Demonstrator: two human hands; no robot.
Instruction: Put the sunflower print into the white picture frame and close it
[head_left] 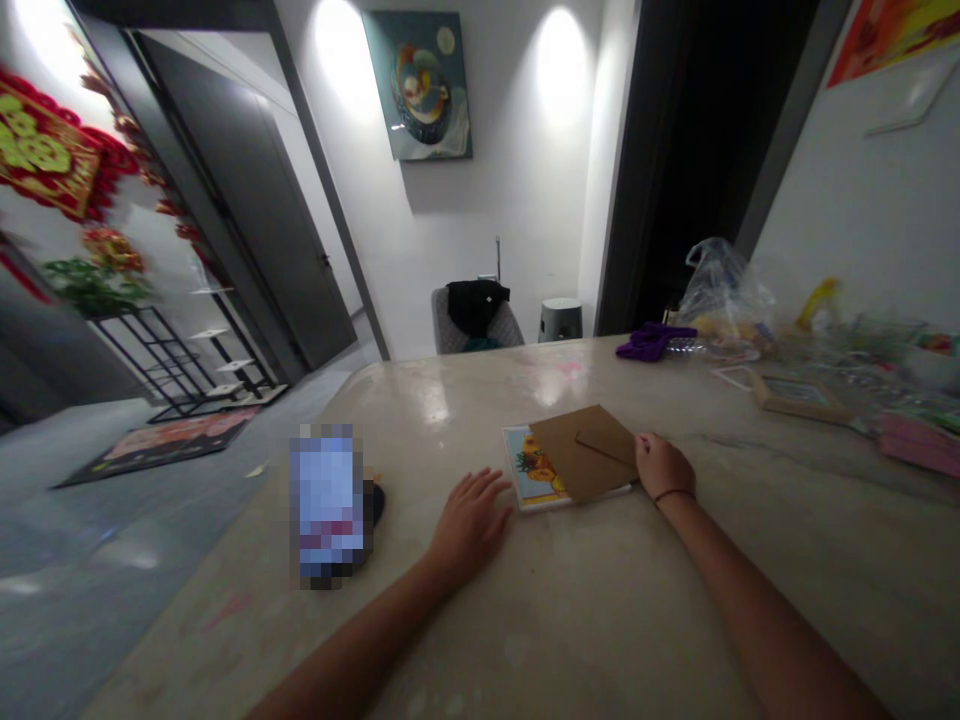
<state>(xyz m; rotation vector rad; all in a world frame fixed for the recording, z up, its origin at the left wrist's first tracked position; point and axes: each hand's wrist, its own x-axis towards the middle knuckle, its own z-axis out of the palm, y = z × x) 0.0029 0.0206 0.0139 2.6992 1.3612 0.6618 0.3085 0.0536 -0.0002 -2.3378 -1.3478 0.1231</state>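
Observation:
A brown backing board [589,450] with a thin dark bent line across it lies tilted over a sunflower picture [536,475] on the table. Only the left part and lower edge of the picture show. My right hand [665,468] is closed at the board's right edge, fingers curled and pinching it. To the left of the picture, my left hand [472,520] lies on the tabletop with fingers stretched out, holding nothing. Its fingertips are near the picture's lower left edge; whether they touch it I cannot tell.
A blurred-out phone [328,505] stands at the left of the table [420,640]. At the right are a wooden frame [801,398], pink paper [919,443], a clear plastic bag [724,300] and a purple cloth [652,341]. Beyond the table stands a grey chair [441,315].

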